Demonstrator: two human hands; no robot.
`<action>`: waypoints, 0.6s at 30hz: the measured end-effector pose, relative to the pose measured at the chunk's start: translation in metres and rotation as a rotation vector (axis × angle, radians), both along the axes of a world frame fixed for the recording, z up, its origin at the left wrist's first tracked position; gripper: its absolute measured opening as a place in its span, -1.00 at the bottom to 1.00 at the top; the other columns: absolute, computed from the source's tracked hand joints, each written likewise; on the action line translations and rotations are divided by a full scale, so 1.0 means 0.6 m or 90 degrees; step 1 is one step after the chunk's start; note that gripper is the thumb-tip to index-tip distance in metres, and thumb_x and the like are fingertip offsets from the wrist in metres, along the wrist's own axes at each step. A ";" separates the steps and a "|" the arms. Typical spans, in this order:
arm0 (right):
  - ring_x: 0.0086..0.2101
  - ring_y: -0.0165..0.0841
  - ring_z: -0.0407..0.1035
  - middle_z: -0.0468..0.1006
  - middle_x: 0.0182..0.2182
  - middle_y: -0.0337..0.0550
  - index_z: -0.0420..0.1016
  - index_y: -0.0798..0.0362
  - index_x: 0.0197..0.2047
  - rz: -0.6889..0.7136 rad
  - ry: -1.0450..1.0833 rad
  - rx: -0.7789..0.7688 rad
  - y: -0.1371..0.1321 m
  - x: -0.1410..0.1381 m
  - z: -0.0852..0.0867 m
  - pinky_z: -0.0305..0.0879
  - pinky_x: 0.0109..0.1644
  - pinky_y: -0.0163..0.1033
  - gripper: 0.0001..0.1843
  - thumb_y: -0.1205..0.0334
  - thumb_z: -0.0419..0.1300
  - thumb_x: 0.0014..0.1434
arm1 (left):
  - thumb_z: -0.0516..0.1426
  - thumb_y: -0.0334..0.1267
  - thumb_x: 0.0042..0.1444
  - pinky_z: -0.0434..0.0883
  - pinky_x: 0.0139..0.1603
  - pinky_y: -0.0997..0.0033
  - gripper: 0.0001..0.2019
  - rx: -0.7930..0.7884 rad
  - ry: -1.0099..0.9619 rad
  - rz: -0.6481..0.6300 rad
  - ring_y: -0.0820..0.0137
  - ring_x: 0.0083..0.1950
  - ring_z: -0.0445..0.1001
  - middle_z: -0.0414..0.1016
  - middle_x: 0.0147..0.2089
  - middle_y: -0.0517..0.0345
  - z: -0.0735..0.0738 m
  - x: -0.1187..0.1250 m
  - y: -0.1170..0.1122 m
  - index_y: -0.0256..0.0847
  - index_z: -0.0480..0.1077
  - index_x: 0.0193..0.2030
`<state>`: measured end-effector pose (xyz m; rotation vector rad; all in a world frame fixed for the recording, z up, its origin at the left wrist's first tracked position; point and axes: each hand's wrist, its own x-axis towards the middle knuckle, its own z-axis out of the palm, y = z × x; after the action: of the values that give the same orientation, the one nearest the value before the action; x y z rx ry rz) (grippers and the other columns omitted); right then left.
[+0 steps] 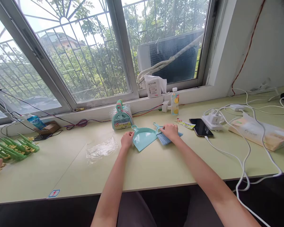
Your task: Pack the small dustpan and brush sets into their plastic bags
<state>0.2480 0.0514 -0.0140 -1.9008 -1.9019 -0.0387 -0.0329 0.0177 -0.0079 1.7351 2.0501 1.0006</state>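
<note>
Dustpan [145,137] lies on the table [156,171] in front of the person, between the two hands, with the brush [164,138] just beside it on the right. Left hand [127,140] grips the pan by its left edge, near the handle; probably held there to keep the pan steady and its broad surface uncovered. Fingers beneath the rim hidden. Right hand [170,132] grasps the brush from above, over the body, not by the handle, likely for closer control of its angle; exact finger placement can't be told. Clear wrapper [101,149] lies left of the left forearm, label card [185,123] beyond the right hand, both apart from the pan, so seemingly out of the way. Bagged stack of similar sets [121,119] stands by the windowsill, likely there to leave the front of the table for working. Phone [202,127] and bottle [175,103] sit off to the right and behind. Pan looks pale teal, smooth, glossy plastic, with window light shining on it; short handle with a hanging hole points away from the person, wide straight lip faces near side and right. Brush handle matches; bristles are blue, fanned, uneven at the ends.
</note>
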 end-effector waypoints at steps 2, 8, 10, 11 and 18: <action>-0.04 -0.08 0.34 0.59 -0.16 0.09 0.61 0.03 -0.27 -0.011 0.012 -0.007 0.001 0.005 -0.001 0.10 0.06 0.02 -0.65 -0.04 0.13 0.18 | 0.17 -0.10 0.10 0.27 -0.08 0.31 -0.83 -0.001 0.007 0.002 0.17 -0.08 0.46 0.55 -0.16 0.01 0.000 -0.002 -0.001 -0.11 0.50 -0.26; -0.05 -0.10 0.33 0.58 -0.16 0.03 0.60 0.02 -0.28 -0.063 0.090 -0.005 0.006 0.027 -0.004 0.07 0.05 0.01 -0.75 0.14 0.11 0.18 | 0.15 -0.15 0.12 0.29 -0.10 0.29 -0.83 -0.040 0.002 0.084 0.13 -0.02 0.47 0.56 -0.10 -0.03 0.003 -0.021 0.002 -0.12 0.50 -0.22; -0.08 -0.14 0.35 0.59 -0.16 0.01 0.58 0.01 -0.25 -0.081 0.133 0.048 0.008 0.031 -0.003 0.07 0.03 -0.03 -0.76 0.20 0.08 0.20 | 0.10 -0.11 0.17 0.30 -0.08 0.27 -0.78 -0.035 -0.008 0.101 0.11 -0.01 0.48 0.55 -0.07 -0.07 0.004 -0.023 0.002 -0.14 0.51 -0.21; -0.10 -0.16 0.35 0.59 -0.17 -0.01 0.57 0.01 -0.23 -0.087 0.154 0.076 0.009 0.032 -0.002 0.07 0.02 -0.05 -0.76 0.23 0.07 0.20 | 0.07 -0.09 0.18 0.30 -0.07 0.26 -0.76 -0.030 -0.012 0.107 0.11 0.00 0.48 0.54 -0.05 -0.09 0.005 -0.023 0.002 -0.14 0.51 -0.21; -0.21 -0.20 0.36 0.60 -0.29 -0.06 0.54 0.02 -0.24 -0.069 0.223 0.135 0.004 0.029 0.012 0.04 -0.03 -0.09 -0.76 0.34 0.04 0.15 | -0.05 -0.17 0.25 0.32 -0.11 0.31 -0.70 -0.072 0.037 0.114 0.20 0.02 0.47 0.52 0.03 -0.01 0.013 -0.013 -0.002 -0.14 0.48 -0.10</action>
<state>0.2657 0.0541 -0.0071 -1.7353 -1.5009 0.0539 -0.0409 0.0165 -0.0003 1.5640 2.2843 0.8734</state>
